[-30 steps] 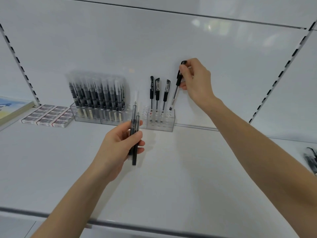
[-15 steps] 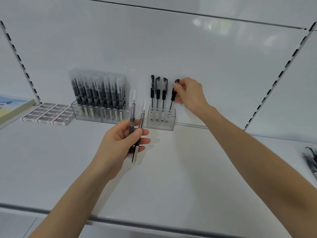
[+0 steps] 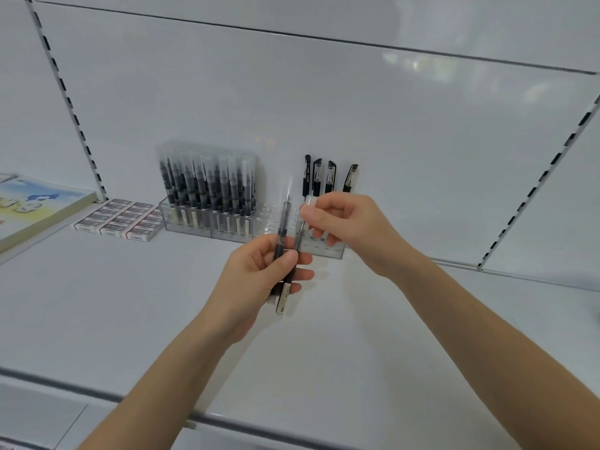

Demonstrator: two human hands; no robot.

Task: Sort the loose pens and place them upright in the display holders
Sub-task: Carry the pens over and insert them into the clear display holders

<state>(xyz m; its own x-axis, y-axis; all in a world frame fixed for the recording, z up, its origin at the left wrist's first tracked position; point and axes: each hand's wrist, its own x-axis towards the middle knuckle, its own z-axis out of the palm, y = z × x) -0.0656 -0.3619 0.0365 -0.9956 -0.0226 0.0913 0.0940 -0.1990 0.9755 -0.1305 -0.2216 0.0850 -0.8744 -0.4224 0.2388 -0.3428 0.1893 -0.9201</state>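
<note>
The left hand [image 3: 259,280] is closed around two pens [image 3: 285,274] and holds them about upright in front of the holders, above the middle of the shelf [image 3: 146,319]. The left pen [image 3: 281,228] stands straight with its clear cap on top, and the right pen [image 3: 298,245] leans a little to the right. The right hand [image 3: 354,228] pinches the clear cap of the right pen between thumb and forefinger, with its other fingers loosely curled below. Behind both hands, against the back wall [image 3: 324,108], stands the small holder [image 3: 331,253]. It is clear and has four black pens [image 3: 330,177] in it: three are upright and close together, and the fourth, at the right end, tilts to the right. The right hand covers part of this holder. Just beside it on the left is the big holder [image 3: 194,227], packed with clear-capped pens in tight rows. Further left lie erasers [image 3: 120,217] in flat packs, and a book [image 3: 35,206] near the left edge of the shelf. To the right of the small holder, open white surface runs up to the slotted rail [image 3: 532,193]. A wide open strip of shelf also lies between the hands and the front edge.
</note>
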